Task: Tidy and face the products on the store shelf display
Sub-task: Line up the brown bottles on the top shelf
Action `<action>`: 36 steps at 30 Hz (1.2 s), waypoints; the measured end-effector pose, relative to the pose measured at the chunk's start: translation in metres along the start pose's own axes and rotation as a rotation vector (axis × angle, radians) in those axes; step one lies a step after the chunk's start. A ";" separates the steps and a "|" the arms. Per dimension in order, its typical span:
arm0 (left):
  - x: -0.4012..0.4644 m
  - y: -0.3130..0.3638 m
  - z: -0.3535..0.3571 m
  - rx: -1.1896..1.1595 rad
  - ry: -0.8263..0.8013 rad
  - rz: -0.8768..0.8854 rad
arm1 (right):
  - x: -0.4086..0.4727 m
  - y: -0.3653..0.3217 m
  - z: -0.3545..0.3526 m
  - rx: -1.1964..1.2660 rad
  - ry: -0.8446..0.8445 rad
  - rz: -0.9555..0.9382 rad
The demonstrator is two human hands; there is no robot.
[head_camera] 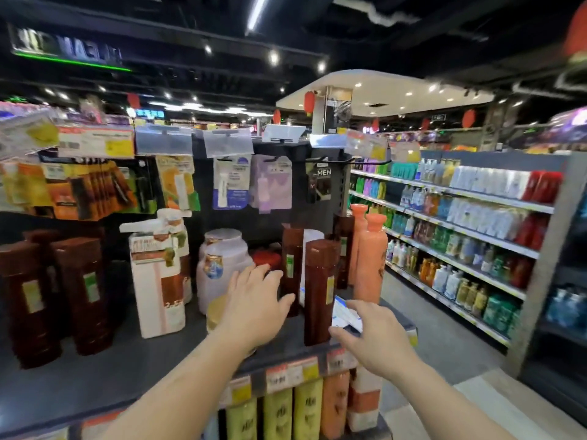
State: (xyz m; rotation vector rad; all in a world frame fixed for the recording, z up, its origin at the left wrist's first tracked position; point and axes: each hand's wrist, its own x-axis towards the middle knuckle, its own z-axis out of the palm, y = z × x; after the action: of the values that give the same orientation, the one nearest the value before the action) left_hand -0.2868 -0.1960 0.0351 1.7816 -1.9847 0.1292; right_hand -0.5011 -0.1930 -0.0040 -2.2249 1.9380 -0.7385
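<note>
Both hands spread and empty, left hand (pixel 254 304) and right hand (pixel 376 336) flanking the brown bottle (pixel 320 290) near the shelf (pixel 133 369) front edge, most products unfaced

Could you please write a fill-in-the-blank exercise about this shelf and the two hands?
1. Both hands, left hand and right hand, are ____ and hold nothing.
2. The brown bottle between the hands stands ____.
3. The two tall bottles at the shelf's right end are ____ in colour.

Missing words: open; upright; orange
</note>
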 end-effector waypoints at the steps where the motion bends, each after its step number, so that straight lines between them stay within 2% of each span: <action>1: 0.012 -0.001 0.003 -0.023 0.021 -0.013 | 0.008 0.003 0.000 0.063 -0.010 0.008; 3: 0.032 -0.004 0.011 -0.030 0.053 -0.039 | 0.023 0.004 0.001 0.204 -0.053 0.017; 7: 0.057 -0.006 0.028 0.028 0.052 -0.089 | 0.048 0.001 0.007 0.328 -0.176 -0.014; 10: 0.066 -0.006 0.038 0.092 0.054 -0.114 | 0.064 0.001 0.011 0.433 -0.283 -0.096; 14: 0.069 -0.003 0.041 0.114 0.053 -0.173 | 0.089 0.011 0.004 0.477 -0.303 -0.224; 17: 0.069 0.006 0.043 -0.007 0.090 -0.225 | 0.108 0.019 -0.008 0.498 -0.290 -0.269; 21: 0.075 0.023 0.057 -0.349 0.122 -0.371 | 0.123 0.033 -0.016 0.524 -0.258 -0.326; 25: 0.078 0.022 0.077 -0.473 0.070 -0.514 | 0.123 0.043 -0.014 0.542 -0.296 -0.345; 29: 0.072 0.032 0.071 -0.487 0.143 -0.506 | 0.124 0.040 -0.017 0.530 -0.323 -0.382; 36: 0.024 0.024 -0.007 -0.598 0.348 -0.411 | 0.119 -0.004 -0.022 0.560 -0.339 -0.419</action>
State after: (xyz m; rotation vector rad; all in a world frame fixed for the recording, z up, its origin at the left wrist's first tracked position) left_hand -0.3087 -0.2122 0.0564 1.5852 -1.2140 -0.2475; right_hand -0.4979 -0.3009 0.0518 -2.2084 0.9693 -0.7629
